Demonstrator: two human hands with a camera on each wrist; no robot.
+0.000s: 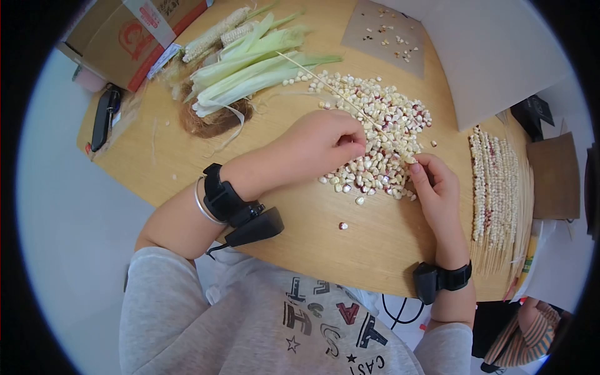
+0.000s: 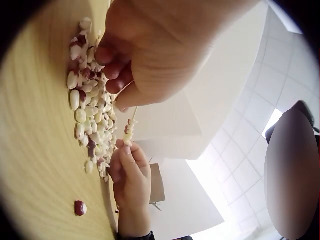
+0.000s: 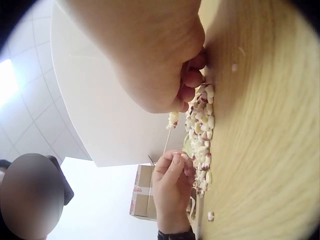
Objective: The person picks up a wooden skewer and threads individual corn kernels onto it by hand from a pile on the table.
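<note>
Head view: stick point(image 1: 300, 69) runs slantwise over the kernel pile point(image 1: 390, 103), a short run of kernels point(image 2: 129, 131) on its lower end. Right hand point(image 1: 437, 187) clamped on that end, thumb against fingers. Left hand point(image 1: 325, 144) at the pile's near-left side, fingers curled; can't tell if it pinches a kernel. Reads as mid-threading, only a few on. Next add would need a kernel lined up with the free tip, loaded end kept steady. Worktop point(image 1: 294, 219) is light wood, one stray kernel point(image 1: 343, 225) near the front edge. Filled sticks point(image 1: 494, 187) lined up at right; husks point(image 1: 237, 81) and cobs point(image 1: 212, 37) far left, beside cardboard box point(image 1: 125, 44). White panel point(image 1: 500, 50) behind, tiled ceiling point(image 2: 250, 175) above.
</note>
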